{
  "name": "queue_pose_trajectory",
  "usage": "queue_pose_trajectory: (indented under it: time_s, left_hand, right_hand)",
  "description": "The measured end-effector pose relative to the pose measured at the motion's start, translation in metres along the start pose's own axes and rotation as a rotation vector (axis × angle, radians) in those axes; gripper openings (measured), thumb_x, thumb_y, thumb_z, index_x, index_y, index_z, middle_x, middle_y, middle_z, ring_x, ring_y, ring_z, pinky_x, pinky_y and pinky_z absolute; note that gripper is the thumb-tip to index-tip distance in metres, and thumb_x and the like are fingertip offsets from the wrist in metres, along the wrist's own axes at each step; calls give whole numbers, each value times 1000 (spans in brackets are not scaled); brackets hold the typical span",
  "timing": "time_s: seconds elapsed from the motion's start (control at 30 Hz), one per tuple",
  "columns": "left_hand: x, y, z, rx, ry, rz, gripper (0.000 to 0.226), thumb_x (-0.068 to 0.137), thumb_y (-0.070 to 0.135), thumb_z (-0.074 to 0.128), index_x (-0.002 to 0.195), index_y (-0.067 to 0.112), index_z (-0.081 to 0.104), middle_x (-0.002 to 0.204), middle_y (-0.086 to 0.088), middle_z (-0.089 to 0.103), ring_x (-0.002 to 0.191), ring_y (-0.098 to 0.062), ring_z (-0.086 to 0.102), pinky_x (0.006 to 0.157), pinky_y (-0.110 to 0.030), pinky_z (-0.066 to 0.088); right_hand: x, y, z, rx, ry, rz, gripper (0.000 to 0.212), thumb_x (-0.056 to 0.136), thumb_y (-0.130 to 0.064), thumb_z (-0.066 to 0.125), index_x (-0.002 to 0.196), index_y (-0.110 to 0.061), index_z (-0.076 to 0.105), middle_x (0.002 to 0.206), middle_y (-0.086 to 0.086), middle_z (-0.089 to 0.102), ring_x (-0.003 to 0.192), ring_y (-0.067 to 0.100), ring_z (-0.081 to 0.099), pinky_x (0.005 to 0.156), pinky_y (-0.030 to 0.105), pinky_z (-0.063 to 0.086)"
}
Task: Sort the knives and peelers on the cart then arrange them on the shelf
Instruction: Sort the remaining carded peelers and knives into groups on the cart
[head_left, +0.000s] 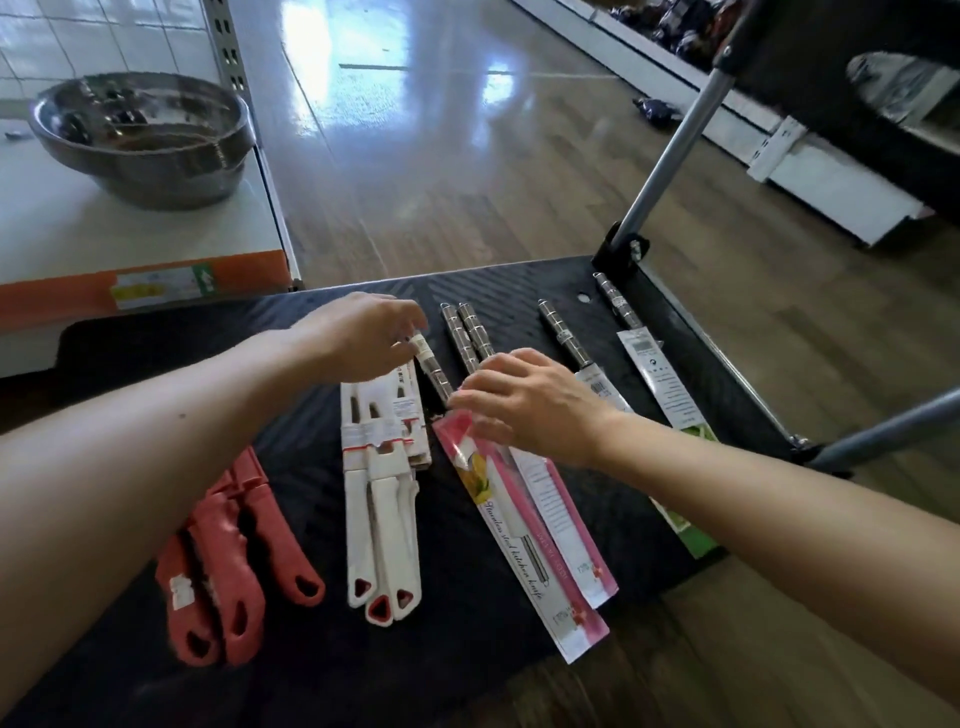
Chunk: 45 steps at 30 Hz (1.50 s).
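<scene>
A glossy wood-plank floor (467, 208) is recorded, with bright light reflected in it. White wall tiles (104, 36) are noted upper left. A white shelf (78, 228) is occupied by a steel bowl (140, 135). A white shelving base (821, 176) is observed along the right.

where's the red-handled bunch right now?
In the head view, the red-handled tools lie at the lower left of the black cart deck, just left of the white-handled bundle, partly hidden by the left forearm.
</scene>
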<state>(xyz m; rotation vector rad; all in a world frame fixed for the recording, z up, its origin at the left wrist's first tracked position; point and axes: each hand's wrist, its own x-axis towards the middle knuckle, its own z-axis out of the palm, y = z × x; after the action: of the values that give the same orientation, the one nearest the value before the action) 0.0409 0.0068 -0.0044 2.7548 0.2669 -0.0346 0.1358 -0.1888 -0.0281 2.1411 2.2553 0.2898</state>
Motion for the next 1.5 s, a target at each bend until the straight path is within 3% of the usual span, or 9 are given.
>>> queue_pose_trajectory:
  time_s: [0.17, 0.37, 0.47, 0.63, 0.83, 1.07, 1.23, 1.4, 1.5]
  left_hand:
    - [33, 34, 21, -10, 16, 96, 27, 88, 23, 57, 113, 19, 63, 114, -3, 65, 103, -26, 58, 84, -40, 50]
    - [68, 72, 42, -107, 49, 94, 30, 82, 32, 50, 107, 24, 64, 113, 2, 65, 109, -28, 55, 90, -46, 48]
    - [82, 77, 47, -134, 54, 97, 46, 70, 38, 39, 105, 22, 65, 111, -2, 66, 106, -33, 57, 89, -48, 48]
    - [106, 81, 61, -147, 100, 86, 29, 85, 22, 56, 112, 20, 64, 120, -5, 64, 113, -33, 52, 95, -48, 45]
    - [118, 72, 70, -208, 173, 79, 26, 85, 18, 58, 109, 18, 66, 117, -7, 64, 110, -34, 54, 93, -51, 45]
    - [112, 59, 69, -212, 174, 48, 27, 84, 12, 59, 110, 13, 67, 115, -10, 64, 107, -33, 56, 92, -44, 47]
    - [102, 53, 59, -211, 217, 70, 26, 83, 8, 61, 109, 9, 68, 113, -12, 66, 106, -33, 59, 91, -40, 48]
    - [89, 54, 49, -146, 180, 88, 27, 83, 11, 59, 109, 13, 68, 115, -9, 66, 108, -32, 57, 92, -42, 47]
    - [76, 56, 45, -34, 101, 109, 29, 86, 17, 56, 114, 18, 64, 120, -3, 62, 114, -29, 51, 94, -45, 45]
  right_hand:
    - [-39, 42, -3, 197, -127, 788, 27, 92, -34, 51, 109, -17, 64, 112, 1, 65, 108, 22, 56, 87, 33, 44]
    - [-68, 90, 4, 236, -137, 1175, 26, 91, -30, 52, 112, -21, 64, 119, 3, 63, 110, 27, 58, 85, 32, 45]
    - [-74, 107, 9, 206, -115, 1227, 31, 93, -33, 47, 114, -16, 62, 120, 8, 61, 111, 30, 57, 85, 35, 46]
    - [-72, 128, 19, 197, -102, 1257, 36, 92, -39, 50, 116, -14, 61, 120, 9, 61, 111, 30, 56, 84, 35, 46]
    - [-65, 142, 37, 150, -202, 1284, 43, 93, -44, 46, 119, -11, 55, 122, 13, 59, 117, 33, 52, 86, 36, 44]
    - [-59, 147, 41, 315, -116, 1372, 35, 91, -34, 56, 115, -9, 57, 120, 14, 61, 114, 33, 55, 90, 34, 43]
    - [-64, 138, 35, 500, -38, 1375, 20, 87, -26, 63, 101, -12, 62, 108, 8, 65, 103, 25, 60, 78, 26, 39]
    - [-64, 123, 15, 544, 9, 1336, 19, 88, -23, 62, 102, -10, 66, 103, 9, 69, 88, 19, 60, 80, 25, 43]
    - [-64, 105, 9, 656, 60, 1332, 21, 90, -20, 61, 106, -7, 65, 86, 3, 64, 62, 5, 55, 56, 1, 39]
